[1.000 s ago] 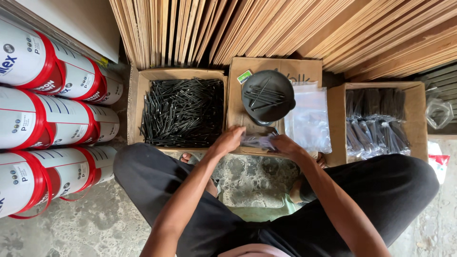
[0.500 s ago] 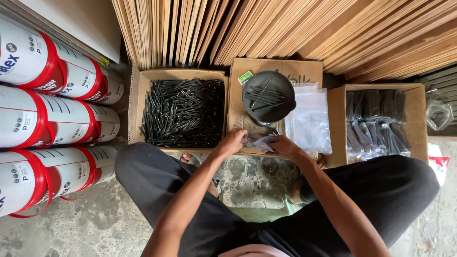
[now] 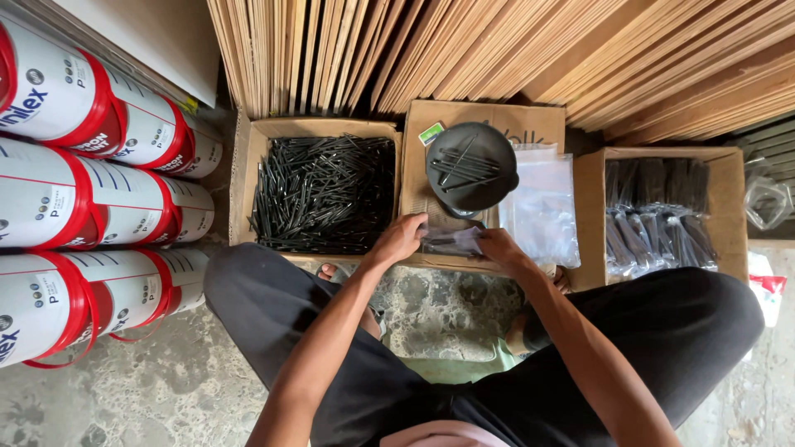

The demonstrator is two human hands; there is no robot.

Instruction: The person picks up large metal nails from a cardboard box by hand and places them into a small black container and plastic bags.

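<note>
Together, our left hand [image 3: 403, 238] and right hand [image 3: 498, 247] pinched a small clear bag [image 3: 451, 241] of black nails, apparently steadying its ends.

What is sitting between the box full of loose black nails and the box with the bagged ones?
In the head view, a flat cardboard box lies between them, carrying a round black dish of nails and a stack of clear plastic bags.

left hand [image 3: 400, 239] fingers curled, pinching | right hand [image 3: 500, 247] pinching | forearms stretched forward, hands close together
</note>
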